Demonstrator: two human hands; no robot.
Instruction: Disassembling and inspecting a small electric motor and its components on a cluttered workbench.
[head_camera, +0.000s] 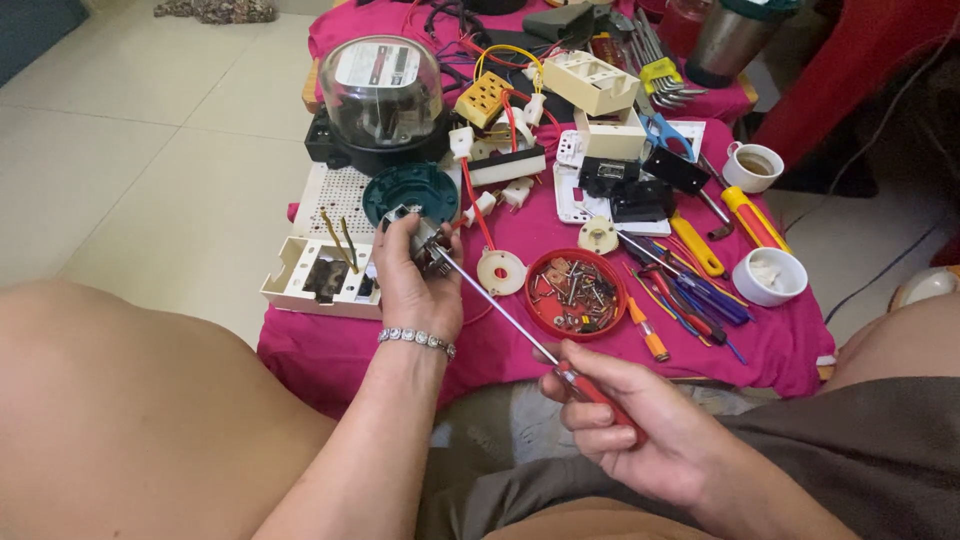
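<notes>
While left hand (415, 285) clasps a small part (425, 240), right hand (640, 425) grips screwdriver (520, 325).

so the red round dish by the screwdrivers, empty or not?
Not empty. The red dish holds a loose pile of small screws and metal bits covering most of its bottom; it sits flat on the pink cloth.

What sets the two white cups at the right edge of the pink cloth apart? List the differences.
The farther cup has a visible handle and holds a brown liquid; the nearer cup shows no handle and holds something white. The farther cup sits beside the blue-handled tool; the nearer cup sits just right of the yellow-handled tools. The nearer cup looks slightly wider. Both are small, white, upright and open-topped, and neither hand touches them.
</notes>
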